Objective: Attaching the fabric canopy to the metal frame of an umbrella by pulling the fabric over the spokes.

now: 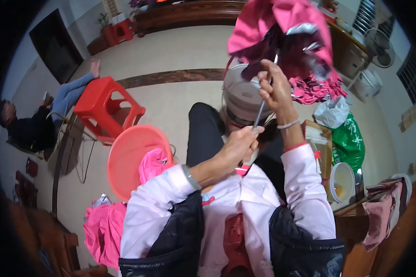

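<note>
Low in front of my lap, my left hand (240, 145) is closed around the lower end of a thin metal rod (262, 111). My right hand (276, 87) grips the same rod higher up, with its fingers curled. The rod slants up into a bundle of bright pink cloth (282, 23) that hangs spread out, its inner side dark and shiny with silver patches. Whether the cloth is fixed to the rod cannot be seen. Behind my right hand stands a pale bucket (242, 94), partly covered by the hand and cloth.
An orange-red basin (138, 159) with pink cloth stands at left, near a red stool (108, 108). More pink cloth lies in piles (321, 87) at right. A cardboard box (316, 138), green bag (349, 143) and white tub (342, 182) crowd my right side. Another person (30, 122) reclines at far left.
</note>
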The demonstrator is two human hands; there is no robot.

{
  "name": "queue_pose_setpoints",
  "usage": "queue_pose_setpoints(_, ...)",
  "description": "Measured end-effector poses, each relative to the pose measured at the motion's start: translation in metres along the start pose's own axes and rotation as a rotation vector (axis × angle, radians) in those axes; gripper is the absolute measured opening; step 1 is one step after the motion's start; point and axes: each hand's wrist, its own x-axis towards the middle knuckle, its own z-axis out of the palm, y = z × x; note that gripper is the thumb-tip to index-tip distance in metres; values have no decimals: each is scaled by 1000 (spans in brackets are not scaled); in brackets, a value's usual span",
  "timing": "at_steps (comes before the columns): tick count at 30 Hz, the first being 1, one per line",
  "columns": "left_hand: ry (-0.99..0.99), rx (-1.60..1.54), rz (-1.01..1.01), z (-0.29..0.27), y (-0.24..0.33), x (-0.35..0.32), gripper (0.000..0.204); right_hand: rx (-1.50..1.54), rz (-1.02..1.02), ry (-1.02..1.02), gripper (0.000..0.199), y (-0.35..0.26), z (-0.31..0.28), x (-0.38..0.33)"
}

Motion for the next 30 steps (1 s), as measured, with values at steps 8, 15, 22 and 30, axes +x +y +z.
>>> queue_pose_setpoints(8,-139,-311,-286,-6,34,-7,24,247,408,336,27,26,-67,80)
queue_pose_setpoints(15,-165,-277,-212,10,28,-5,23,273,146,234,18,-2,-61,66)
queue_pose_setpoints(22,-182,-103,-132,6,44,-7,28,416,195,140,26,-21,-57,86)
queue_pose_setpoints(30,-3,819,390,-13,22,14,17,340,63,458,19,-4,-66,81)
